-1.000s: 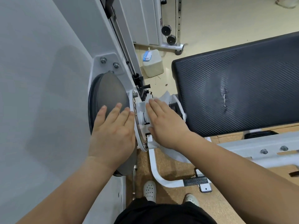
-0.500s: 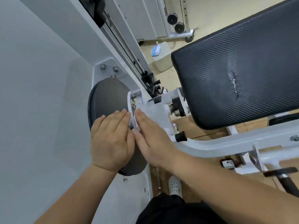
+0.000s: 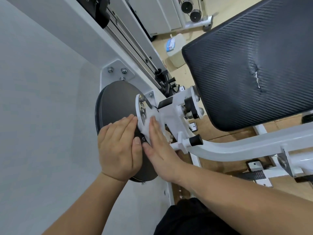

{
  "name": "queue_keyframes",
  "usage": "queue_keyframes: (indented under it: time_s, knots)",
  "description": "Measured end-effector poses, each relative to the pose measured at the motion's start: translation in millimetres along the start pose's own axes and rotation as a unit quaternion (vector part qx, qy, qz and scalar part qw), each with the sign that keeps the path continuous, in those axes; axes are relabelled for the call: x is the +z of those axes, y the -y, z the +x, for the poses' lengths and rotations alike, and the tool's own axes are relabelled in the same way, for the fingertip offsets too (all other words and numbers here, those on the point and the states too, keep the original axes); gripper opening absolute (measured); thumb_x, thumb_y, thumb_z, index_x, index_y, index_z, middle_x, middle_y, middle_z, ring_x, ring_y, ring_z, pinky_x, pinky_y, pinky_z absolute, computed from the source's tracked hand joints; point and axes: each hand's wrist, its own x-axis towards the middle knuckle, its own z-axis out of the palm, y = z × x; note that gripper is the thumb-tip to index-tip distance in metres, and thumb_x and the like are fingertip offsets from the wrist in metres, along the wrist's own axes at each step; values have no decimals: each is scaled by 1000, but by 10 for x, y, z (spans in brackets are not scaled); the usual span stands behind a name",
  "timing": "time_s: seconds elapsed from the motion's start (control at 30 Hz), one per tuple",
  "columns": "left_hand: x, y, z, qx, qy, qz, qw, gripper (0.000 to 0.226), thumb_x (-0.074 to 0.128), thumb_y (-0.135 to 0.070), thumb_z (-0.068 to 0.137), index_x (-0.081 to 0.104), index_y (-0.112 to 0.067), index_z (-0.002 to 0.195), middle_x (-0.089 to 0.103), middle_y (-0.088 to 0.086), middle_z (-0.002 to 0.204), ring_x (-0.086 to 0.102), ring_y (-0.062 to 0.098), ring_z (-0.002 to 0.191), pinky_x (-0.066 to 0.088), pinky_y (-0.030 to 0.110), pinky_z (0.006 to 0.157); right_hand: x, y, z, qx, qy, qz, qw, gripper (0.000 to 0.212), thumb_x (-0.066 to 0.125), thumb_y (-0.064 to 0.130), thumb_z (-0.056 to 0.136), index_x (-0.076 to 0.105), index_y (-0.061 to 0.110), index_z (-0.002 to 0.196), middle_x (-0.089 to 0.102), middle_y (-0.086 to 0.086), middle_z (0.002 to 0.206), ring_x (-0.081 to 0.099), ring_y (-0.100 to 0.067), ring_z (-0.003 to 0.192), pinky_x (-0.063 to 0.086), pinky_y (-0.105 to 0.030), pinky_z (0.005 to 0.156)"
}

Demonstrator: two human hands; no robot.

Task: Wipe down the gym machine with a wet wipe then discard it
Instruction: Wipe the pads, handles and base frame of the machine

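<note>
The right hand [image 3: 162, 150] lies flat with straight fingers, pressing a crumpled white wet wipe [image 3: 147, 124] against the gym machine's white pivot bracket [image 3: 171, 114]. The wipe sits under and just past its fingertips. Just beside it, the left hand [image 3: 118, 146] rests open, palm down on the grey round cover disc [image 3: 115, 100], holding nothing. Between the two hands runs the white holed adjustment plate [image 3: 140, 107]. Beyond the right hand is the black ribbed pad [image 3: 237, 56], which has a tear.
</note>
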Motion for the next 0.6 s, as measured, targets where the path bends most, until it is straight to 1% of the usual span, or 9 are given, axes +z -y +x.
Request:
queue_keyframes:
  time_s: [0.07, 0.13, 0.2, 0.23, 0.3, 0.37, 0.47, 0.53, 0.6]
  knots:
    - [-15, -3, 4, 4, 6, -1, 1000, 49, 39, -23, 95, 70, 4, 120, 70, 16, 125, 70, 35, 109, 51, 49, 86, 36, -138, -97, 52, 14, 4, 999, 96, 17, 79, 86, -21, 30, 160, -33, 12, 165, -31, 1, 149, -9, -38, 128]
    - [-23, -9, 15, 5, 11, 1, 1000, 48, 40, -22, 93, 71, 5, 119, 70, 17, 124, 70, 35, 107, 50, 47, 85, 31, -71, -53, 88, 8, 44, 995, 95, 22, 80, 90, -19, 31, 161, -33, 8, 165, -33, -4, 149, -10, -41, 128]
    - [-22, -13, 26, 6, 13, 4, 1000, 48, 40, -21, 92, 71, 5, 118, 71, 17, 123, 71, 35, 106, 50, 46, 84, 43, 107, 9, 121, -14, 73, 990, 90, 26, 76, 97, -16, 30, 162, -29, 3, 168, -31, -10, 151, -12, -41, 127]
    - [-20, -15, 25, 6, 14, 4, 1000, 48, 40, -21, 92, 71, 5, 117, 71, 17, 122, 71, 35, 105, 50, 46, 83, 66, 186, 1, 134, -22, 72, 988, 90, 25, 74, 95, -15, 29, 162, -27, 2, 168, -29, -12, 152, -12, -39, 126]
    - [-16, -11, 24, 8, 15, 1, 1000, 48, 40, -20, 91, 71, 5, 117, 71, 17, 122, 71, 35, 104, 51, 46, 82, 112, 275, -107, 144, -19, 67, 987, 96, 18, 78, 86, -15, 30, 162, -24, 3, 169, -27, -12, 153, -12, -36, 126]
    - [-10, 0, 20, 8, 17, -4, 1000, 48, 40, -20, 91, 71, 5, 117, 71, 17, 122, 71, 36, 104, 51, 47, 81, 128, 274, -184, 154, -5, 75, 985, 102, 15, 83, 79, -15, 32, 162, -24, 6, 169, -26, -11, 154, -11, -37, 126]
    - [-22, -9, 22, 7, 20, -7, 1000, 48, 40, -21, 92, 71, 5, 117, 71, 17, 122, 71, 35, 104, 50, 46, 80, 65, 224, 1, 173, -42, 105, 979, 108, 18, 95, 78, -6, 33, 164, -13, 3, 172, -18, -12, 156, -3, -46, 129]
    - [-35, -24, 28, 7, 22, -7, 1000, 47, 40, -21, 93, 71, 5, 117, 72, 17, 121, 70, 35, 103, 50, 45, 80, 12, 238, 118, 177, -57, 120, 975, 111, 16, 92, 72, -3, 33, 164, -9, 0, 173, -15, -15, 157, 0, -49, 128]
    - [-33, -25, 35, 8, 19, -16, 1000, 47, 39, -21, 93, 72, 5, 115, 72, 16, 119, 71, 35, 102, 50, 45, 79, 65, 264, 57, 140, -41, 97, 985, 100, 20, 88, 82, -8, 36, 163, -15, 1, 172, -21, -15, 156, -5, -46, 128]
